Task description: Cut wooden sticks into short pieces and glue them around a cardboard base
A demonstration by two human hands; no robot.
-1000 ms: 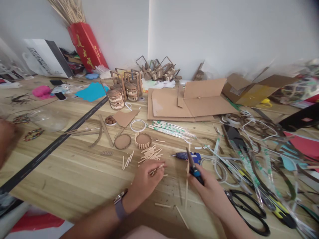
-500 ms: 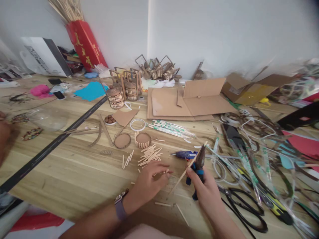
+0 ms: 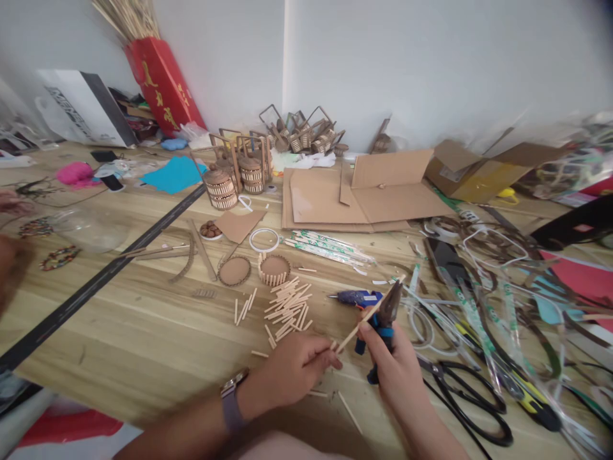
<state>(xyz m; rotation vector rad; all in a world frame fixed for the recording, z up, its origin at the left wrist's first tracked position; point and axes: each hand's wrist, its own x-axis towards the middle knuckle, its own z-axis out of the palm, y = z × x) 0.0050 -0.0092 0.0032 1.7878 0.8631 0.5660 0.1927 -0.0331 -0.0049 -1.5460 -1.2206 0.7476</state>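
My right hand [image 3: 395,361] grips pliers [image 3: 383,322] with dark jaws and blue-and-black handles. The same hand holds a thin wooden stick [image 3: 360,326] slanting along the jaws. My left hand [image 3: 306,364], with a watch on the wrist, is closed in a pinch at the stick's lower end; a small pale stick end shows between its fingertips. Beyond it lies a pile of short cut sticks [image 3: 290,306]. Behind the pile sit a round cardboard base [image 3: 275,265] partly edged with upright sticks and a plain rimmed cardboard disc [image 3: 234,271].
A blue glue gun [image 3: 354,298] lies just beyond the pliers. Black scissors [image 3: 472,396] and tangled strips crowd the right. Cardboard sheets [image 3: 325,204], small finished baskets [image 3: 223,188] and packaged sticks [image 3: 330,248] lie farther back. Another person's hand [image 3: 7,262] is at the left edge.
My left hand has moved right and slightly toward me, meeting the stick's lower end. More of the cut-stick pile now shows. The stick and pliers have shifted slightly.
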